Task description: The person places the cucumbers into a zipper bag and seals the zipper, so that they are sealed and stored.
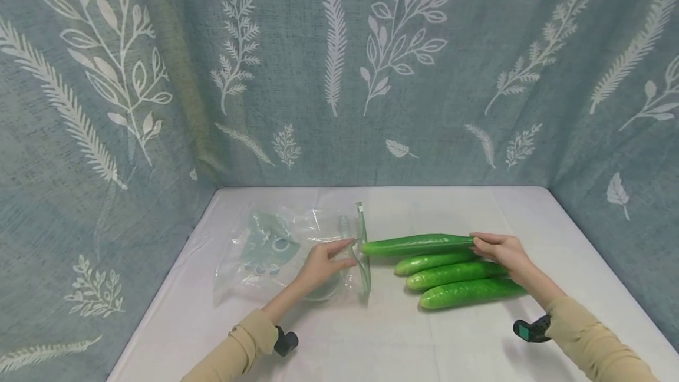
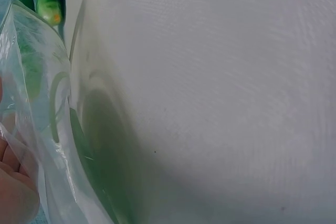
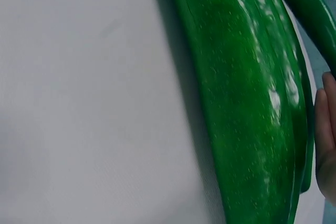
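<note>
My right hand (image 1: 504, 252) pinches a long green cucumber (image 1: 419, 244) near its right end. That cucumber is held above the others, its left tip at the mouth of a clear plastic zip bag (image 1: 233, 276). In the left wrist view the cucumber's green (image 2: 32, 72) shows through the film. My left hand (image 1: 323, 261) holds the bag near its mouth, thumb and fingers spread along the raised edge; the film partly covers them in the left wrist view. Several more cucumbers (image 1: 467, 293) lie side by side under and in front of my right hand.
A white-covered table (image 1: 392, 341) lies beneath everything. Blue-green curtains (image 1: 297, 75) with white leaf prints stand behind and at both sides. Dark wrist cameras (image 1: 286, 342) are strapped to both forearms, below beige sleeves (image 1: 594, 335).
</note>
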Tool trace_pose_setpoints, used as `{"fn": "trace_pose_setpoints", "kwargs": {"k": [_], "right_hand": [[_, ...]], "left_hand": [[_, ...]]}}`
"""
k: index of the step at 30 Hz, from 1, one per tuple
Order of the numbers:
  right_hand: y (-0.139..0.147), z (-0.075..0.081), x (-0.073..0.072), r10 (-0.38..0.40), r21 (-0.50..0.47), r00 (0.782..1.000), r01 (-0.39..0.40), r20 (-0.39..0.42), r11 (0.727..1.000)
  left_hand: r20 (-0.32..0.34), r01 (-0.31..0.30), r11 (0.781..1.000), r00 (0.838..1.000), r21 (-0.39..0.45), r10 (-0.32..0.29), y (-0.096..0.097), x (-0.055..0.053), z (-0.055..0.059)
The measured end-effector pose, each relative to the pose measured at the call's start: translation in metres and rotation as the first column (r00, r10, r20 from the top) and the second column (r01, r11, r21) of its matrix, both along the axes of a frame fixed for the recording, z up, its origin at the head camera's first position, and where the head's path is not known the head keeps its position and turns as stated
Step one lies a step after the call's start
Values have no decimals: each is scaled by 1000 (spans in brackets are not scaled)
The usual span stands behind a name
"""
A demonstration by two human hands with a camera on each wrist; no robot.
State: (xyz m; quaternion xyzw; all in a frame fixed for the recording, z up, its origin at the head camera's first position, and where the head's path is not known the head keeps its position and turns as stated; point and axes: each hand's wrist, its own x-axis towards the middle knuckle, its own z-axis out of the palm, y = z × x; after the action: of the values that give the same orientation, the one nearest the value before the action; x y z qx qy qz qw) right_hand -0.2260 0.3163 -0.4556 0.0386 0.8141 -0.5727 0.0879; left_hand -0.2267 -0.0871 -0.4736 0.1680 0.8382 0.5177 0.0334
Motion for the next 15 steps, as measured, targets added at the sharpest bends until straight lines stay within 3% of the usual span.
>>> {"fn": "trace_pose_setpoints", "kwargs": {"k": [15], "right_hand": [[-29, -2, 3, -19, -43, 1000, 19, 7, 999]], "left_hand": [[-1, -10, 1000, 1000, 24, 10, 2, 0, 0]]}}
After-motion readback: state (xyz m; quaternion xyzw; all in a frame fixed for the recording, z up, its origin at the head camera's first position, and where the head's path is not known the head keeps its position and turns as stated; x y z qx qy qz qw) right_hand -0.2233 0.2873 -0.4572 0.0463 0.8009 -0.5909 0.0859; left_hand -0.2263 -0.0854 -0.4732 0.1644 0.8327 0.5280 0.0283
